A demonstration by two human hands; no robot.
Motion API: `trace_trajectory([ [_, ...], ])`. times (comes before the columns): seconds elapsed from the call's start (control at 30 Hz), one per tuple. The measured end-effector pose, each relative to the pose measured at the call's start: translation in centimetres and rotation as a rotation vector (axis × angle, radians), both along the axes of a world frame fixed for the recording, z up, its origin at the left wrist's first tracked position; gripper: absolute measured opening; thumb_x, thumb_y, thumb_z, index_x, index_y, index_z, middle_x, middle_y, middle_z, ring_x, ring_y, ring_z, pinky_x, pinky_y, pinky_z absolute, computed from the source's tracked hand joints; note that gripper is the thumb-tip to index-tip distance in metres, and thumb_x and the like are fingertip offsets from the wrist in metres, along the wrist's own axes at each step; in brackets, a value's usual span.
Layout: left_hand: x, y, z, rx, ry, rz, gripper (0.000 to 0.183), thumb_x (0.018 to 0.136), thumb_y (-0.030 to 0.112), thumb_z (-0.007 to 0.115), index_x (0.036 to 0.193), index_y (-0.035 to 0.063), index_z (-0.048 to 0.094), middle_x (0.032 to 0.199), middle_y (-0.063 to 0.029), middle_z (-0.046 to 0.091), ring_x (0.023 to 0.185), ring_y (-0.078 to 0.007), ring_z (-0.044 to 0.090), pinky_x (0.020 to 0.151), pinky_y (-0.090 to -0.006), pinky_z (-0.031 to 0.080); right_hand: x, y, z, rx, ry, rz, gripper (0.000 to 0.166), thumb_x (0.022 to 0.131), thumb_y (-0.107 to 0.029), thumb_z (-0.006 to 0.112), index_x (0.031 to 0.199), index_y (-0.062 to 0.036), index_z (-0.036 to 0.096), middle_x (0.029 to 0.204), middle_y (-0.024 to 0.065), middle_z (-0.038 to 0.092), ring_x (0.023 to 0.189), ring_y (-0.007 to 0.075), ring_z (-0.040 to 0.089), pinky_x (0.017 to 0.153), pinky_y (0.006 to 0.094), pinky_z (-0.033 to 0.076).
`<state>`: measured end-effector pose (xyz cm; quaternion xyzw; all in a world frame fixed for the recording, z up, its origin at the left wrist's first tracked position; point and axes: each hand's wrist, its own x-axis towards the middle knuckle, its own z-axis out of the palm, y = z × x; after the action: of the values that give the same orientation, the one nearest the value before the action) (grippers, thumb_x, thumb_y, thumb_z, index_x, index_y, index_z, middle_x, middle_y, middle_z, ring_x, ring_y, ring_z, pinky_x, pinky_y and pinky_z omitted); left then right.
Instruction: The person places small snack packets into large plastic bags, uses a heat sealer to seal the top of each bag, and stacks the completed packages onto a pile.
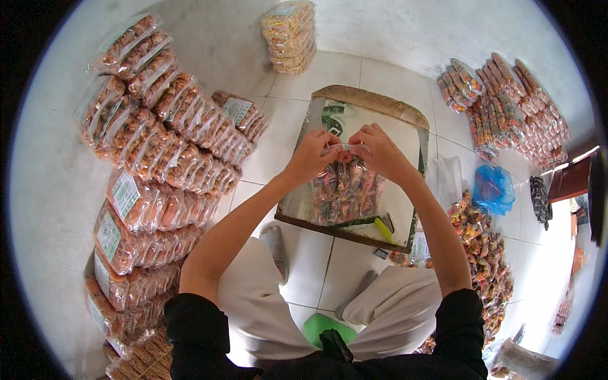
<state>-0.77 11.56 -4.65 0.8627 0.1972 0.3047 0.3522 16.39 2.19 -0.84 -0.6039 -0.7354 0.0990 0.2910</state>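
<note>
A clear plastic bag (349, 194) full of small wrapped pieces lies on a low table (401, 128) with a pale top and a worn wooden edge. My left hand (317, 151) pinches the left side of the bag's mouth. At its right side, my right hand (375, 148) grips the same plastic, so the mouth is drawn out between my fingers. The fingertips are partly hidden by the hands themselves. Nearer me on the tabletop rests a yellow-green stapler-like tool (384, 230).
Tall stacks of filled bags (161, 137) line the left wall. More stand at the back (288, 38) and right (517, 104). A blue plastic bag (493, 190) and a heap of wrapped pieces (484, 266) lie right of the table. A green stool (327, 328) is beneath me.
</note>
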Motion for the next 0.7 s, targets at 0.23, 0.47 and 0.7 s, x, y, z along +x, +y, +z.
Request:
trace_trajectory([
  [0.23, -0.5, -0.3, 1.5, -0.309, 0.104, -0.092, 0.025, 0.087, 0.025, 0.053, 0.096, 0.0022, 0.056, 0.090, -0.0070, 0.054, 0.086, -0.0145, 0.051, 0.074, -0.0289, 0.041, -0.4, -0.4, -0.2, 0.085, -0.043, -0.009, 0.007, 0.076, -0.006, 0.058, 0.082, -0.0032, 0.056, 0.083, 0.0089, 0.052, 0.084, 0.0269, 0.046, 0.075, 0.0358, 0.040],
  [0.47, -0.9, 0.1, 2.5, -0.044, 0.083, -0.119, 0.026, 0.082, 0.027, 0.059, 0.095, 0.0050, 0.060, 0.088, -0.0061, 0.055, 0.080, -0.0169, 0.052, 0.072, -0.0284, 0.042, 0.1, -0.2, -0.4, 0.028, 0.048, 0.015, 0.006, 0.077, -0.004, 0.055, 0.083, -0.0039, 0.056, 0.082, 0.0102, 0.052, 0.082, 0.0292, 0.046, 0.074, 0.0377, 0.040],
  [0.7, -0.3, -0.6, 3.5, 0.134, 0.171, -0.056, 0.025, 0.077, 0.027, 0.063, 0.090, 0.0064, 0.061, 0.083, -0.0082, 0.057, 0.079, -0.0215, 0.053, 0.072, -0.0311, 0.043, -0.1, -0.7, 0.0, -0.006, 0.093, -0.021, 0.007, 0.076, -0.005, 0.055, 0.083, -0.0041, 0.057, 0.082, 0.0109, 0.054, 0.081, 0.0293, 0.046, 0.075, 0.0375, 0.040],
])
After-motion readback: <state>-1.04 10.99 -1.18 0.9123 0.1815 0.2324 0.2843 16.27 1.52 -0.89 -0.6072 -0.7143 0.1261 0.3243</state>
